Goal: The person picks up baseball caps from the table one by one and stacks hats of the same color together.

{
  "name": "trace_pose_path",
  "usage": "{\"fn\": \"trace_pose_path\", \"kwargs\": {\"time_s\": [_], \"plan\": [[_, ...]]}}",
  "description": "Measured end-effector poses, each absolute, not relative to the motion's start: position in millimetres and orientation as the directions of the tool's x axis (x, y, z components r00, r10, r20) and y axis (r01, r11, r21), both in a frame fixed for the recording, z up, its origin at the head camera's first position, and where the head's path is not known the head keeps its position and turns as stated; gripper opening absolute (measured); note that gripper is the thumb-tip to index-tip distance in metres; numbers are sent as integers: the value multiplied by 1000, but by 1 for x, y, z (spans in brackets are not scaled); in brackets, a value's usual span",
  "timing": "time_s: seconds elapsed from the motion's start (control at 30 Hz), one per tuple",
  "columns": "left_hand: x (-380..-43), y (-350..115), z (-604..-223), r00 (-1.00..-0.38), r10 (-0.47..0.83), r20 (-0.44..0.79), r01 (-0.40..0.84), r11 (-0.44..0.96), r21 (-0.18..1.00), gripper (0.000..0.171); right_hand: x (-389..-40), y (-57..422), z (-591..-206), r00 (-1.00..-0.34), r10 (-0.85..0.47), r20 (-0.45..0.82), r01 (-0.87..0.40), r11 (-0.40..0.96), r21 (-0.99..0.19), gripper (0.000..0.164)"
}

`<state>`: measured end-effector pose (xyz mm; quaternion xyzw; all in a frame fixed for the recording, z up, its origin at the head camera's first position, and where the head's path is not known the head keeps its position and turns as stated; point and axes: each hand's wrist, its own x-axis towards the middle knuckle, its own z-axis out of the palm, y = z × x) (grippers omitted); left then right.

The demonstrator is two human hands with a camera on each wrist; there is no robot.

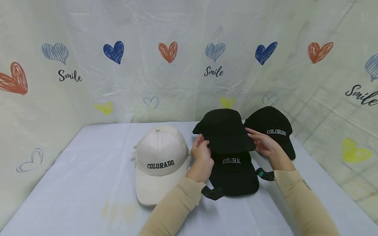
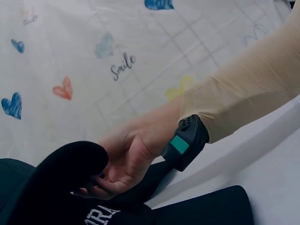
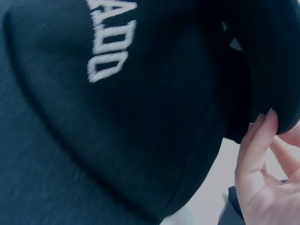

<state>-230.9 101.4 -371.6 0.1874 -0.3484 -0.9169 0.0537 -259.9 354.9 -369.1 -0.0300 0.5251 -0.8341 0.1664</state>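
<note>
Both hands hold a black baseball cap (image 1: 222,131), its brim toward me, above another black cap (image 1: 236,178) that lies on the table. My left hand (image 1: 203,159) pinches the brim's left side with thumb and fingers. My right hand (image 1: 264,144) grips the brim's right edge; the left wrist view shows that hand (image 2: 129,161) with its fingers curled under the brim (image 2: 70,164). In the right wrist view, right-hand fingers (image 3: 255,145) meet the brim's edge. White COLORADO lettering on the lower cap is partly covered. The left hand is not visible in the left wrist view.
A cream cap (image 1: 159,164) with dark COLORADO lettering stands left of my left hand. Behind my right hand sits a further black cap (image 1: 270,121). The white-covered table (image 1: 88,183) meets a backdrop (image 1: 189,78) printed with hearts and "Smile".
</note>
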Motion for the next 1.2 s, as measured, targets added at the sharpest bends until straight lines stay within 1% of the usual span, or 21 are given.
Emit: {"fn": "trace_pose_path", "kwargs": {"time_s": [0.13, 0.33, 0.53, 0.73, 1.03, 1.2], "plan": [[-229, 102, -373, -916, -228, -331, -55, -745, 664, 48, -257, 357, -373, -945, -292, -150, 264, -406, -875, 48], [-226, 103, -376, -903, -214, -372, -94, -746, 659, 46, -252, 360, -377, -944, -293, -155, 265, -386, -884, 46], [-221, 104, -373, -900, -192, -391, -122, -752, 648, 45, -248, 364, -378, -945, -296, -140, 251, -379, -891, 47], [-217, 102, -374, -896, -175, -409, -146, -752, 642, 46, -245, 368, -379, -930, -335, -148, 270, -355, -895, 49], [-212, 100, -383, -901, -169, -400, -172, -708, 685, 47, -239, 372, -386, -906, -411, -97, 259, -360, -896, 54], [-207, 98, -387, -902, -172, -397, -193, -662, 725, 47, -234, 373, -389, -907, -405, -116, 254, -306, -918, 53]]}}
